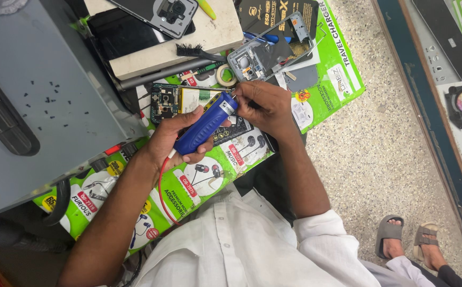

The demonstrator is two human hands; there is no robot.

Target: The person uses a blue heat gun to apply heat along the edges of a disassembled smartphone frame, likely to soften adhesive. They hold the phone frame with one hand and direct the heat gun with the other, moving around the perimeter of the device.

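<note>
Grey box (39, 79): sitting at the far left of the counter (342, 79), tiny dark screws lying on its top.
Opened phone (180, 101): lying back-off on the green mat, just under both hands.
Blue powered tool (205, 123): tilting tip-down twd the phone, red cord trailing off its rear.
Left hand (175, 139): wrapping fully closed around the tool's body.
Right hand (265, 106): fingers pinching shut at the tool's tip; what's betw. them is hidden.
Doing it well, prob.: keeping the tip square, right hand steadying, light pressure only.
</note>
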